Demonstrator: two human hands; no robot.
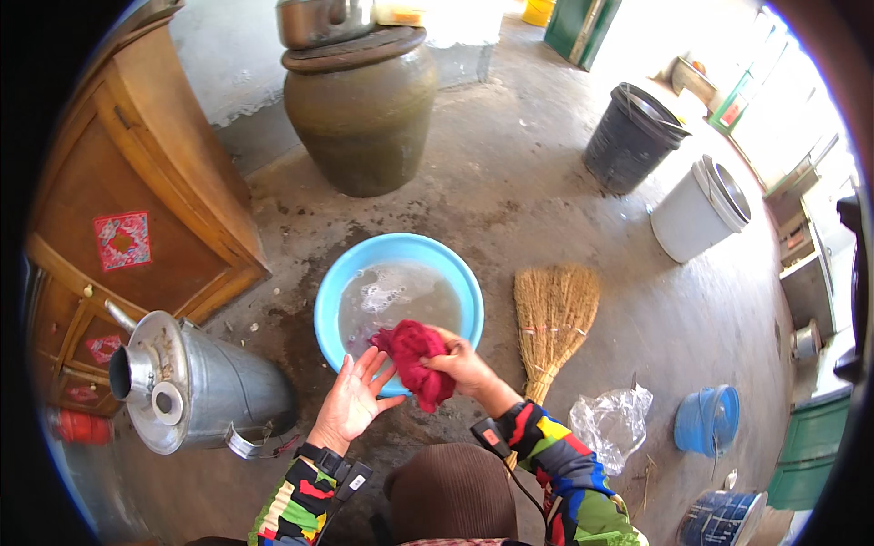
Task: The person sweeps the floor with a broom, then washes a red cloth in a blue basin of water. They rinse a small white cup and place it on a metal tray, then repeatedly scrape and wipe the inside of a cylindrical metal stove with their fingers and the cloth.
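A bunched, dark red cloth (418, 362) hangs over the near rim of a light blue plastic basin (330, 300). My right hand (459, 365) grips it from the right, thumb pressed on top. Beside the cloth, my left hand (349, 403) is palm up with its fingers spread, and the fingertips come close to the cloth's left edge; whether they touch it I cannot tell. Cloudy grey water (410, 293) with patches of foam fills the lower part of the basin, which stands on a damp concrete floor.
Right of the basin lies a straw broom (554, 314), with a clear plastic bag (611, 423) near its handle. A metal kettle-like vessel (218, 382) and wooden cabinet (150, 184) stand left. Beyond is a big earthenware jar (358, 116). Black (628, 140), white (693, 211) and blue (703, 420) buckets stand right.
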